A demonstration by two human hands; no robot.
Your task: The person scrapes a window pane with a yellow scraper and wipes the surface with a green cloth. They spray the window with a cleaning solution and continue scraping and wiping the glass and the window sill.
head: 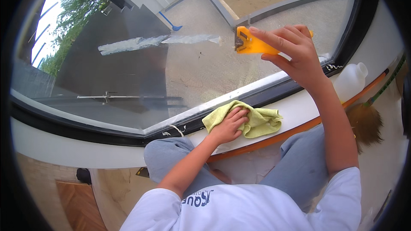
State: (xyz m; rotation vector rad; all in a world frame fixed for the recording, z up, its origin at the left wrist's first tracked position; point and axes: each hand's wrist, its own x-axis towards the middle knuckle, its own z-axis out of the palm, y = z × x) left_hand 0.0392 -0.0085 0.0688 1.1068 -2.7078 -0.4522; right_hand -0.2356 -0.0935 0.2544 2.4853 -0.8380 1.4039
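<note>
My right hand (pixel 293 53) grips a yellow plastic blade scraper (pixel 257 43), held up in front of a large window pane (pixel 192 67). The scraper's metal blade end points left; whether it touches the glass I cannot tell. A whitish streak of residue (pixel 135 45) runs across the pane to the left of the blade. Lower down, my left hand (pixel 228 126) rests on a crumpled light-green cloth (pixel 263 122), its fingers pressed into the folds. That cloth lies on the white sill against the black window frame (pixel 257 98).
A white plastic bottle (pixel 350 81) stands on the sill (pixel 298 115) by my right forearm. Beyond it are a straw broom (pixel 364 123) and an orange edge strip (pixel 266 142) along the sill. Small white scraps lie on the frame. Through the glass show a paved yard and a blue long-handled tool.
</note>
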